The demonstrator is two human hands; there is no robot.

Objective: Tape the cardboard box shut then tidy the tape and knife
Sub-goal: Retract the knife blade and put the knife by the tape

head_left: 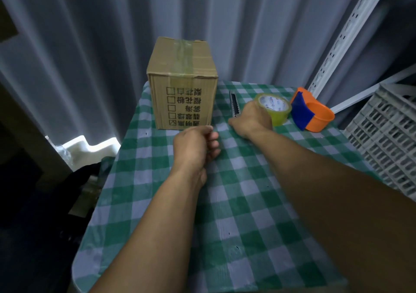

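A cardboard box (182, 83) stands at the far left of the checked table, flaps down, with a strip of clear tape along its top and down its front. My right hand (252, 121) grips the near side of a roll of clear tape (275, 108) that stands on the cloth to the right of the box. A utility knife (234, 104) lies between the box and the roll, just beyond my right thumb. My left hand (194, 146) hovers in front of the box with fingers loosely curled and nothing in it.
An orange and blue tape dispenser (311, 113) sits right of the roll. A white plastic crate (387, 139) stands past the table's right edge. The green checked cloth (225, 202) covers the table. Grey curtains hang behind, and a white slotted rail leans at the right.
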